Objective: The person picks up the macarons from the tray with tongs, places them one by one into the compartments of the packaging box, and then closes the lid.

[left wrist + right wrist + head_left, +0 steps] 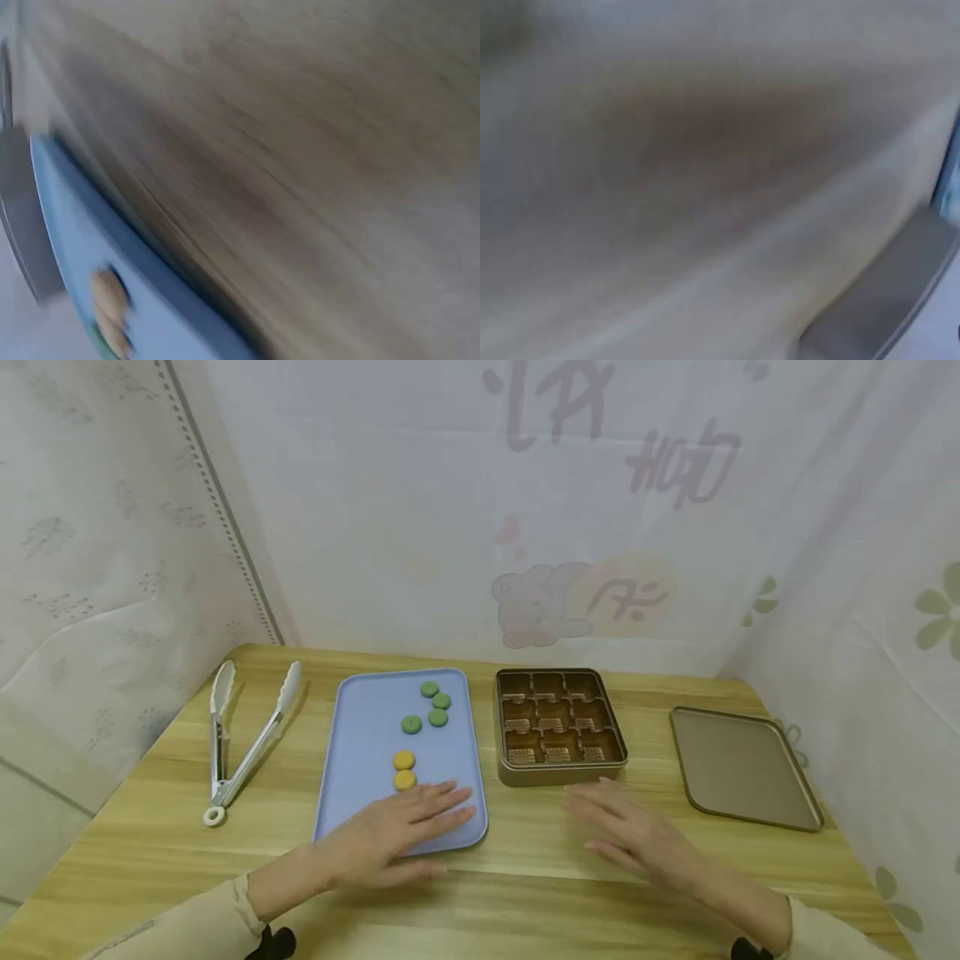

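My left hand (393, 831), fingers straight and spread, hovers over the near right part of a light blue tray (356, 727) and holds nothing. Two yellow round cookies (403, 760) lie on the tray just beyond its fingers. Farther back on the tray are several green round cookies (438, 717). My right hand (637, 835) is slightly blurred, its fingers extended and holding nothing. Its fingertips are close to the front of a square bronze tin (558, 774), which has a brown insert (554, 714) of small compartments. Both wrist views are blurred; the left one catches the tray's edge (142, 255).
Silver tongs (243, 768) with pale tips lie spread at the left of the wooden table (525, 910). On the right, a flat bronze lid (742, 768) lies with its rim upward. A printed white cloth (390, 527) hangs behind the table and along its sides.
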A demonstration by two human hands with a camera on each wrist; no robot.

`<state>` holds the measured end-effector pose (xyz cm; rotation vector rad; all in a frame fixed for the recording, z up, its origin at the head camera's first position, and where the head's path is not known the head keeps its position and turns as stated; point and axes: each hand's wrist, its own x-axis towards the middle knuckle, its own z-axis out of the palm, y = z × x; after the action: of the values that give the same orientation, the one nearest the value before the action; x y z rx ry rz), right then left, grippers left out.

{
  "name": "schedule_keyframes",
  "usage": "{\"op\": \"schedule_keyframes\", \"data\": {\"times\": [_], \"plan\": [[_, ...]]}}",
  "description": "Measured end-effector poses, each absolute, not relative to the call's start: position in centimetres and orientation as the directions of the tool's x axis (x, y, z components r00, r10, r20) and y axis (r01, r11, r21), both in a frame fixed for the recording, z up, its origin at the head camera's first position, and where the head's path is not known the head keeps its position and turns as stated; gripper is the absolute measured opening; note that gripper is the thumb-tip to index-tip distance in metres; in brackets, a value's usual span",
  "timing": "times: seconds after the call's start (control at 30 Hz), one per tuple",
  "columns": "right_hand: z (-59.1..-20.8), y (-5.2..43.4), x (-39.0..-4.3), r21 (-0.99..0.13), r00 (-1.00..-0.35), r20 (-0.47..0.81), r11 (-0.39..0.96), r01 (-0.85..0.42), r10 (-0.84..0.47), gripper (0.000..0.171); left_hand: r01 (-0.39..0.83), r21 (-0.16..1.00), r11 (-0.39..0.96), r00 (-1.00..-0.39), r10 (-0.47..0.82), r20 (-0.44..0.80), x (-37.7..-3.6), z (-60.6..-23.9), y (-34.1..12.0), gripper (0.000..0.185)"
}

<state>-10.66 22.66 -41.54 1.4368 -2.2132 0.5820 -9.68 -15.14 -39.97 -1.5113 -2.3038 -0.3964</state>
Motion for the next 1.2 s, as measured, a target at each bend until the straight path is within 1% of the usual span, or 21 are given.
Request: {"op": "schedule_keyframes", "data": {"times": [0.1, 0.17, 0.2, 0.23, 0.27, 0.33, 0.37, 0.4, 0.43, 0.47, 0.63, 0.67, 0.73, 0.83, 0.9, 1.0, 1.13, 1.2], "plan": [[-41.0, 23.9, -13.1, -0.316, -0.558, 0.620, 0.476, -0.821, -0.551, 0.035, 0.827, 0.256, 0.500, -0.544, 0.602, 0.585, -10.6, -40.1, -17.1, 0.054], [-40.6, 24.8, -14.8, -0.447, -0.671, 0.620, 0.520, -0.728, -0.406, 0.033, 0.716, 0.431, 0.550, -0.676, 0.390, 0.626, -11.4, -40.0, -18.9, 0.050], [-40.4, 25.1, -15.6, -0.503, -0.722, 0.607, 0.542, -0.673, -0.333, 0.032, 0.641, 0.516, 0.568, -0.739, 0.275, 0.615, -11.7, -39.9, -20.0, 0.050], [-40.3, 25.5, -16.4, -0.558, -0.771, 0.580, 0.561, -0.612, -0.263, 0.031, 0.553, 0.602, 0.576, -0.800, 0.166, 0.576, -12.1, -39.7, -21.1, 0.050], [-40.2, 25.9, -17.2, -0.609, -0.815, 0.543, 0.572, -0.549, -0.203, 0.030, 0.459, 0.674, 0.579, -0.849, 0.061, 0.525, -12.4, -39.5, -22.3, 0.051], [-40.1, 26.4, -18.4, -0.688, -0.892, 0.439, 0.596, -0.413, -0.111, 0.031, 0.273, 0.769, 0.578, -0.907, -0.112, 0.406, -12.9, -39.3, -25.0, 0.053], [-40.1, 26.6, -18.9, -0.703, -0.919, 0.386, 0.619, -0.351, -0.082, 0.034, 0.193, 0.789, 0.583, -0.923, -0.166, 0.348, -13.0, -39.2, -26.3, 0.056], [-40.1, 26.7, -19.4, -0.707, -0.937, 0.345, 0.640, -0.302, -0.062, 0.036, 0.124, 0.802, 0.584, -0.932, -0.208, 0.296, -13.1, -39.2, -27.6, 0.061], [-40.2, 26.7, -19.9, -0.704, -0.950, 0.307, 0.659, -0.263, -0.051, 0.037, 0.082, 0.815, 0.573, -0.938, -0.233, 0.258, -13.2, -39.3, -28.7, 0.064], [-40.2, 26.7, -20.3, -0.694, -0.958, 0.282, 0.680, -0.237, -0.046, 0.038, 0.030, 0.807, 0.589, -0.939, -0.260, 0.225, -13.3, -39.4, -29.8, 0.069], [-40.7, 25.8, -22.1, -0.666, -0.972, 0.227, 0.720, -0.195, -0.053, 0.038, -0.164, 0.744, 0.648, -0.932, -0.350, 0.099, -14.0, -40.5, -33.0, 0.086], [-40.8, 25.6, -22.3, -0.668, -0.973, 0.223, 0.718, -0.195, -0.056, 0.038, -0.211, 0.716, 0.665, -0.927, -0.369, 0.070, -14.1, -40.8, -33.4, 0.086], [-41.0, 25.2, -22.7, -0.669, -0.976, 0.208, 0.720, -0.186, -0.059, 0.038, -0.265, 0.679, 0.685, -0.919, -0.392, 0.036, -14.4, -41.2, -33.8, 0.077], [-41.3, 24.7, -23.1, -0.679, -0.980, 0.187, 0.711, -0.183, -0.074, 0.041, -0.318, 0.634, 0.705, -0.909, -0.417, 0.007, -14.7, -41.9, -34.0, 0.062], [-41.5, 24.5, -23.3, -0.684, -0.982, 0.173, 0.709, -0.171, -0.070, 0.042, -0.342, 0.614, 0.711, -0.905, -0.426, -0.011, -14.9, -42.2, -33.9, 0.062], [-41.7, 24.3, -23.4, -0.706, -0.987, 0.155, 0.693, -0.147, -0.051, 0.043, -0.365, 0.614, 0.700, -0.903, -0.427, -0.050, -15.2, -42.3, -33.5, 0.073], [-42.0, 24.1, -23.5, -0.718, -0.990, 0.141, 0.686, -0.115, -0.018, 0.042, -0.413, 0.620, 0.668, -0.891, -0.439, -0.120, -15.5, -42.1, -33.1, 0.096], [-42.2, 24.0, -23.5, -0.715, -0.990, 0.139, 0.691, -0.107, -0.009, 0.041, -0.430, 0.618, 0.657, -0.882, -0.453, -0.133, -15.5, -42.1, -32.9, 0.101]]}}
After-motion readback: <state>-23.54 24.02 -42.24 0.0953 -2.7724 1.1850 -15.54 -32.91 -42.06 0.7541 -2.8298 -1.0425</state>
